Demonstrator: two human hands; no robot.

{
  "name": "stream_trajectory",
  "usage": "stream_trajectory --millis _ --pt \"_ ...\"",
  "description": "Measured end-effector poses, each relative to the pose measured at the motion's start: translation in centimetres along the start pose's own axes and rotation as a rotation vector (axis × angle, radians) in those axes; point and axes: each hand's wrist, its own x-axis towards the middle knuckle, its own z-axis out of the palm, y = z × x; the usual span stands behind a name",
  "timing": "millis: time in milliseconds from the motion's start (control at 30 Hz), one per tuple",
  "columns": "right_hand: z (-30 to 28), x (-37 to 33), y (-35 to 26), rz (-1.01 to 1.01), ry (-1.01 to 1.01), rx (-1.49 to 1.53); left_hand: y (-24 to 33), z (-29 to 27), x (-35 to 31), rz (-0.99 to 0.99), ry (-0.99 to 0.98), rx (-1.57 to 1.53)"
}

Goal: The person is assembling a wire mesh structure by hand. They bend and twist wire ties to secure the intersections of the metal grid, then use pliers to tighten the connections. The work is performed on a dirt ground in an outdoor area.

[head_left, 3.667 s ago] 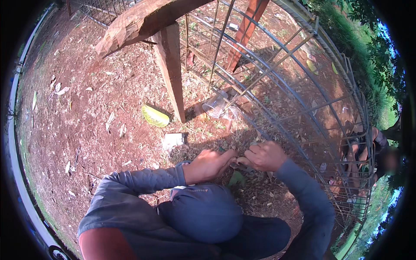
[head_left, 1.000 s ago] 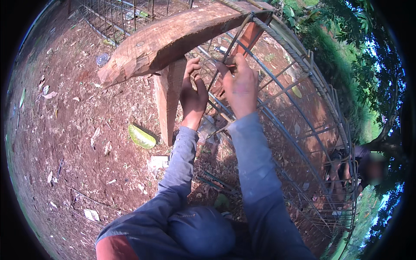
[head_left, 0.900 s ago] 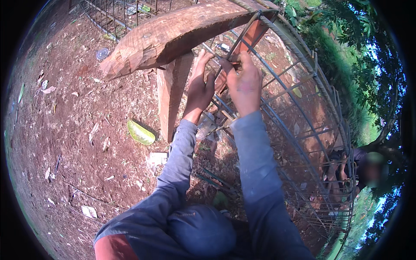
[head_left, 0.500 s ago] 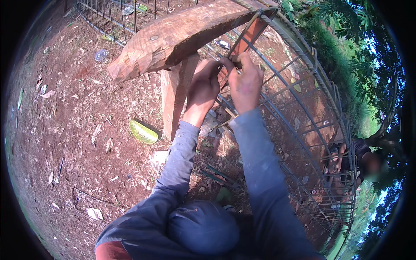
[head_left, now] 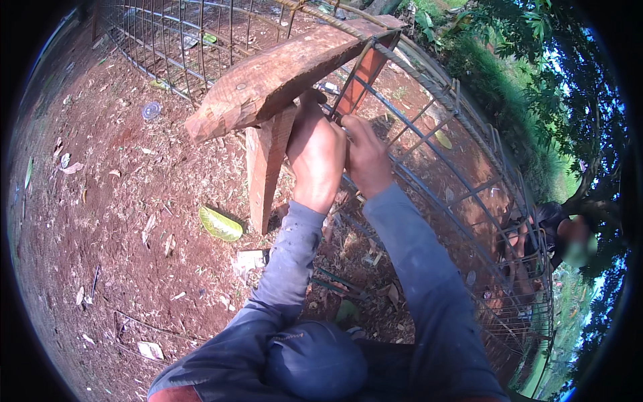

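Observation:
My left hand reaches under a rough wooden beam, its fingers bent at the bars of a steel rebar cage. Beside it, nearly touching, my right hand has its fingers curled in at the same spot. Whatever the fingers grip is hidden behind the hands and in shadow. A wooden post stands under the beam, just left of my left wrist. Past my fingers, a reddish board slants down from the beam's far end.
More rebar mesh stretches to the far left, and the cage curves away to the right. A person crouches by its right end. A green leaf, litter and a bent wire lie on the red soil.
My right hand has come down and closer to my left hand, which now shows more of its back. The whole view has shifted a little, with more mesh showing at the top.

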Motion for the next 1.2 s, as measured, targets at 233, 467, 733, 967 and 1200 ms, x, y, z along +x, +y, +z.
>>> stream_trajectory --millis 233,467,733,967,1200 --pt "0.9 1.4 -1.1 0.138 0.218 0.077 4.4 0.8 -0.9 0.326 0.108 -0.068" --pt "0.2 3.4 -0.7 0.218 0.014 -0.036 -1.8 2.6 -6.4 0.07 0.289 -0.404" --pt "-0.4 4.0 -0.3 0.192 -0.054 0.051 -4.4 3.4 -1.2 -0.37 0.029 -1.091" --pt "-2.3 4.2 0.9 0.249 -0.151 0.266 -6.1 4.2 0.1 -0.463 -0.002 -1.415" --pt "-0.3 0.5 -3.0 0.233 0.234 -0.013 -5.2 3.0 1.3 -0.538 0.076 -1.044"
